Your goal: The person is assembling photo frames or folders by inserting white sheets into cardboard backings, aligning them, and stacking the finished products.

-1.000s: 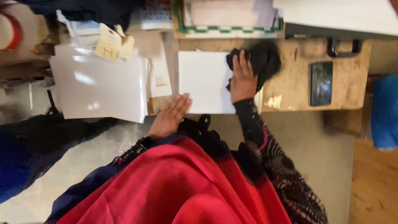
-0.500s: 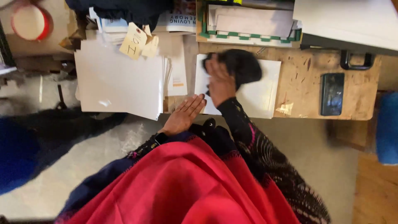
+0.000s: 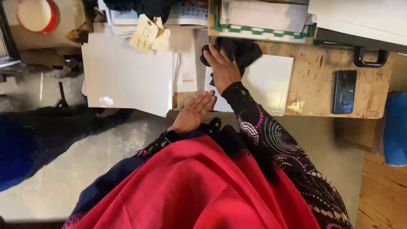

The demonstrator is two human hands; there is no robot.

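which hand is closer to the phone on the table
The right hand: it presses a black cloth on the white sheet, left of the phone. The left hand rests farther away, at the table edge.

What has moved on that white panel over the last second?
The right hand slid the black cloth leftward along the white panel, from its right side to its top-left corner. The left hand stayed flat at the panel's near-left edge; the phone is unmoved.

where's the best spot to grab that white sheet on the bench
Probably the white sheet's near edge at its right corner, from the person's side: it sits at the bench edge, away from the right hand and black cloth pressing its far left.
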